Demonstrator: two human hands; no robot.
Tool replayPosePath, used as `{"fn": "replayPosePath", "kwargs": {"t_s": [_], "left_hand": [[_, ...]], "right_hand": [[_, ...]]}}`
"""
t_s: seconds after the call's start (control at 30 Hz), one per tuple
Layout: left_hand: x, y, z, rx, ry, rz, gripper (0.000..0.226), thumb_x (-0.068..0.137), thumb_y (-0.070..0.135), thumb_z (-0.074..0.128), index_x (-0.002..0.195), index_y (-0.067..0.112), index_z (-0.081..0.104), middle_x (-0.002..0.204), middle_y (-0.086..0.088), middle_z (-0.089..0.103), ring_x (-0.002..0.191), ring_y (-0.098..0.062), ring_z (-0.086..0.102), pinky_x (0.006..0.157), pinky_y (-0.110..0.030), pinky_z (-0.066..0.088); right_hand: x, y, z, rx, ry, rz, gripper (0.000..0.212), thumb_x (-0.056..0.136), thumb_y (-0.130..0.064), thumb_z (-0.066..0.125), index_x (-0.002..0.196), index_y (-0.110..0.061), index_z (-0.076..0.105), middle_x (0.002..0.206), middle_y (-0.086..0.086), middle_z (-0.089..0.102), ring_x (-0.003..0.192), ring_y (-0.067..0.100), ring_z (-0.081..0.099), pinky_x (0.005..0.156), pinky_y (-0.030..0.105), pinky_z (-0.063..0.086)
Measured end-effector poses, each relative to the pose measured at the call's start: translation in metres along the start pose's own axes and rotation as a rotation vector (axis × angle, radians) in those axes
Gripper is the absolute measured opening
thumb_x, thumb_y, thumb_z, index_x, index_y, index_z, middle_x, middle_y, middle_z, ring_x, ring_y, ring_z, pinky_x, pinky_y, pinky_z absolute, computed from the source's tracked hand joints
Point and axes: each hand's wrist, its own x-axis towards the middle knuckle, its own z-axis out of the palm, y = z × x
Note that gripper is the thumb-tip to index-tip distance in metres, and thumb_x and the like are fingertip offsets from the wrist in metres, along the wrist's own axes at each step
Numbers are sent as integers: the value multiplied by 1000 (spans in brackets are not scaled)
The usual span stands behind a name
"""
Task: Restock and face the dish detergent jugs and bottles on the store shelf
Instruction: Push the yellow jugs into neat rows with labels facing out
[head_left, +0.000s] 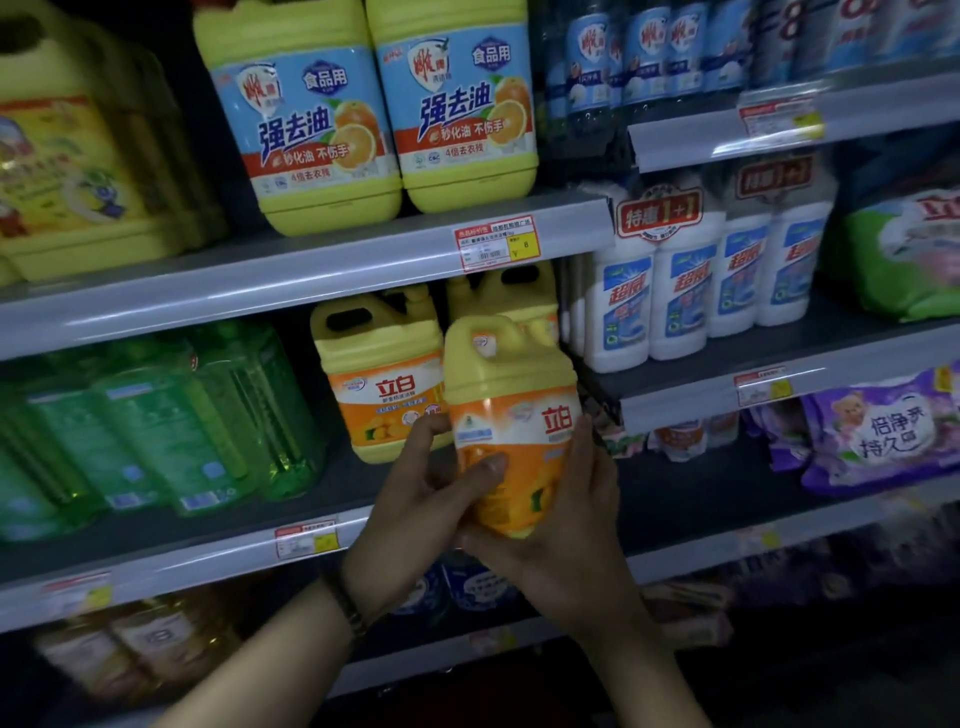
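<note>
Held jug: yellow dish detergent jug (511, 415) with an orange-and-white 立白 label, carried in the air in front of the middle shelf (322, 501), handle end up and base tipped toward the camera.
Left hand (415, 493): clasped on the jug's left side, thumb laid across the label front, fingers curled round the far side.
Right hand (566, 525): wrapped under the base and up the right side of the jug, gripping it.
Wristband (349, 610): dark band on the left wrist.
Shelved jug (382, 384): same brand, upright on the middle shelf, label facing out, just left of and behind the held jug.
Rear jug (506, 291): yellow, further back on the same shelf, largely hidden by the held jug.
Green jugs (156, 415): translucent, ranked on the middle shelf to the left; blurred.
Upper shelf: left blue-labelled jug (311, 119) and right blue-labelled jug (457, 104), both large, yellow, upright and side by side, orange-fruit labels facing out.
Price tag (498, 244): red-and-white, on the upper shelf's front rail, above the held jug.
White bottles (675, 291): wrapped twin packs in the neighbouring bay to the right.
Purple pouches (878, 431): lying one shelf below the white bottles.
</note>
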Motion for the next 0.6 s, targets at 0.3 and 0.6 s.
{"fn": "replayPosePath", "kwargs": {"t_s": [0.3, 0.6], "left_hand": [[5, -1, -23, -10, -57, -125, 52, 96, 51, 70, 138, 22, 61, 134, -8, 74, 122, -34, 72, 114, -67, 45], [20, -22, -14, -453, -198, -179, 63, 99, 48, 58, 155, 20, 52, 156, -16, 55, 143, -39, 54, 114, -59, 47]], "right_hand": [[13, 14, -21, 713, -199, -36, 105, 56, -31, 92, 153, -25, 51, 132, 8, 74, 118, 32, 73, 86, 39, 62], [14, 17, -32, 712, -311, -96, 61, 68, -22, 88, 128, -25, 76, 125, 14, 77, 117, 34, 74, 93, 44, 60]]}}
